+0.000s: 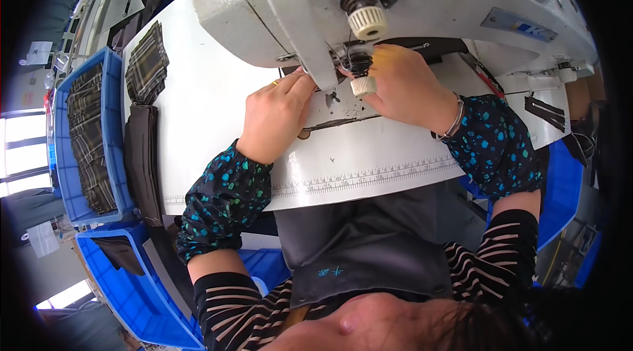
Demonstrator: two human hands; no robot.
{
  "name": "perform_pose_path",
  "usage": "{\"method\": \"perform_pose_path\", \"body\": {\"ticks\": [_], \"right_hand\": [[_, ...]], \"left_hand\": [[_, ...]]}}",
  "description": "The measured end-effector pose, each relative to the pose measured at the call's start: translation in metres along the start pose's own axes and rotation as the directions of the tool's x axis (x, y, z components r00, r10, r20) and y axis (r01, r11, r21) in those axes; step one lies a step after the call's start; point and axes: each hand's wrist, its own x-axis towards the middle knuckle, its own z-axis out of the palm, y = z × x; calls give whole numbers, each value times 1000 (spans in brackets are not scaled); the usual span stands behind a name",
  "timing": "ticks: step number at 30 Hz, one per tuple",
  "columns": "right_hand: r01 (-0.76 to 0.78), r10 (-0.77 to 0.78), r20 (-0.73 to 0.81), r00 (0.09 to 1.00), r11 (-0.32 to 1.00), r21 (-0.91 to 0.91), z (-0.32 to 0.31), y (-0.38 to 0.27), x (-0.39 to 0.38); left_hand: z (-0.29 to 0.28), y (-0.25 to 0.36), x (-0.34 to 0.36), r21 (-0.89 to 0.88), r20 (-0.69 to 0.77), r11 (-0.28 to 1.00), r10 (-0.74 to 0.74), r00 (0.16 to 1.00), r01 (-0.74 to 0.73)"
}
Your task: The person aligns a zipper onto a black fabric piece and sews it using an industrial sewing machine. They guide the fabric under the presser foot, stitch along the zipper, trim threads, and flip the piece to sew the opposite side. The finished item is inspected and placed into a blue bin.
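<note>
Under the white sewing machine (455, 1), my left hand (277, 113) has its fingers bent and together at a dark fabric piece (288, 70), left of the presser area. My right hand (402, 90) is curled just right of the needle area, its fingertips hidden behind a knurled knob (364, 86), so what they hold cannot be made out. A dark strip with a zipper (435, 44) lies behind the right hand, beside red-handled snips (488, 80). Both forearms wear dotted sleeve covers.
The white table (204, 120) has a printed ruler along its front. Folded plaid pieces (146, 61) and dark strips (142, 163) lie at left, beside blue bins (120, 153) holding fabric. A short zipper piece (544, 113) lies at right, near another blue bin (560, 186).
</note>
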Motion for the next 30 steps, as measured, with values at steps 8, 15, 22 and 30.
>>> {"method": "perform_pose_path", "body": {"ticks": [8,15,22,30], "right_hand": [[-4,4,-1,1000,1000,-1,2,1,-2],[86,-90,-21,996,983,-162,11,2,-9],[94,-106,-32,994,961,-261,15,-2,-10],[93,-100,-12,995,959,-268,15,-1,-9]], "left_hand": [[-1,2,1,-18,5,1000,1,1000,-1],[-3,7,2,-12,3,997,72,997,-71],[-2,19,1,23,15,998,63,998,-63],[-1,14,5,43,-10,995,92,996,-91]]}}
